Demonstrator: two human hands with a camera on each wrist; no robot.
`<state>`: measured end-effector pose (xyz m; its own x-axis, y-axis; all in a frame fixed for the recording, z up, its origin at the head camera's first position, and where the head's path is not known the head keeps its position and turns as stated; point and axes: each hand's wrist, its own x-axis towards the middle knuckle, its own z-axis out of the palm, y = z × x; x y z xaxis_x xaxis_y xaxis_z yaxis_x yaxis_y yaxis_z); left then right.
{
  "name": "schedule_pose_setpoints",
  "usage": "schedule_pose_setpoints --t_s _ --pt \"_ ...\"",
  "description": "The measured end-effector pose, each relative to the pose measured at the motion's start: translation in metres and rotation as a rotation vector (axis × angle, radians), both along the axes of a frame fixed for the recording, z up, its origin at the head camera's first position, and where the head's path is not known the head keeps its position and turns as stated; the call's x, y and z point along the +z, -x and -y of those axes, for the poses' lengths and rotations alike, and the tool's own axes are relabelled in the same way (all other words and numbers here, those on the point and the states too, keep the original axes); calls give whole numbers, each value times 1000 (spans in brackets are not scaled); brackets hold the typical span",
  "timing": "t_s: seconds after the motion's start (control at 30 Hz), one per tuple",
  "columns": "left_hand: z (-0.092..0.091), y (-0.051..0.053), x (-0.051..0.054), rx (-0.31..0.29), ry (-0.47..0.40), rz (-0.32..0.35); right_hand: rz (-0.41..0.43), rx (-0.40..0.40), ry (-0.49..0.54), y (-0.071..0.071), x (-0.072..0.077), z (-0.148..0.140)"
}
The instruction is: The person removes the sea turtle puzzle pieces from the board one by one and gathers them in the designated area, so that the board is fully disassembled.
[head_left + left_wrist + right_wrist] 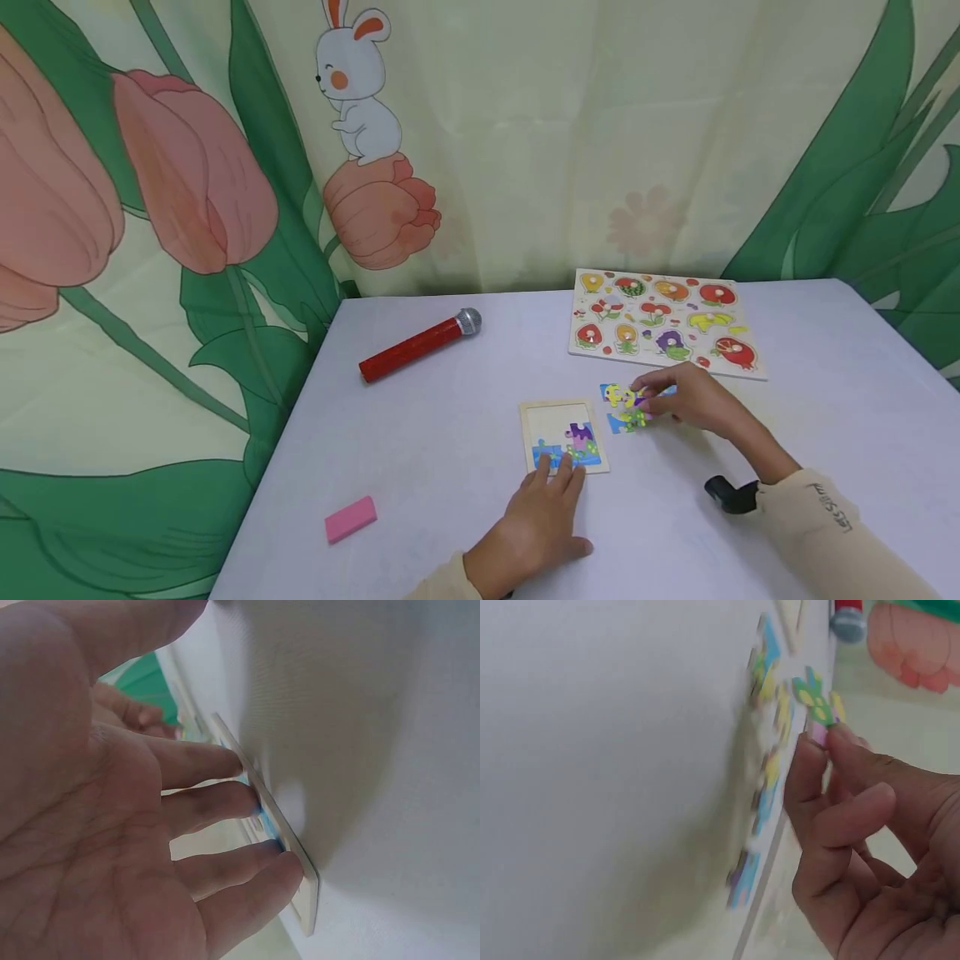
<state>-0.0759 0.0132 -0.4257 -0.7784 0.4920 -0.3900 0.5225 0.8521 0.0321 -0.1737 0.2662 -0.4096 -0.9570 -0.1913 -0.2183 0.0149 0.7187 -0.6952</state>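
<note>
Curtain [525, 167]: twelve o'clock.
Right hand [693, 402]: my fingertips pinch a puzzle piece [820, 711] (yellow-spotted), jutting toward twelve, wrist view.
Left hand [536, 525]: straight, spread fingers touch the frame [555, 403], one o'clock.

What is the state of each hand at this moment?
Left hand: open, touching the wooden puzzle frame.
Right hand: closed, pinching a partly green puzzle piece.

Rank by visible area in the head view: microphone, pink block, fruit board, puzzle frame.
1. Fruit board
2. Puzzle frame
3. Microphone
4. Pink block
</note>
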Motion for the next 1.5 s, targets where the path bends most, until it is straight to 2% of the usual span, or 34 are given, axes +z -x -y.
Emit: schedule_pose_setpoints --t_s 0.2,0.43,0.67,0.87,1.13,1.37,1.5 --pt "-2 -1 -1 9 -3 11 92 -45 -36 -1 -6 -21" --pt "-3 -1 -1 3 1 -3 82 -21 -44 2 -8 -19" --pt "-2 0 -1 17 -16 -12 36 39 -110 7 -6 -13" --pt "-1 1 -1 18 -18 -3 3 13 -163 6 -12 -9" --pt "0 4 1 15 -12 -10 -93 -23 -248 -2 -5 0" --pt "0 0 -2 8 17 -6 -125 28 -192 -5 -4 17" --pt "0 1 -1 -7 23 -10 -154 115 -161 -5 -5 37"
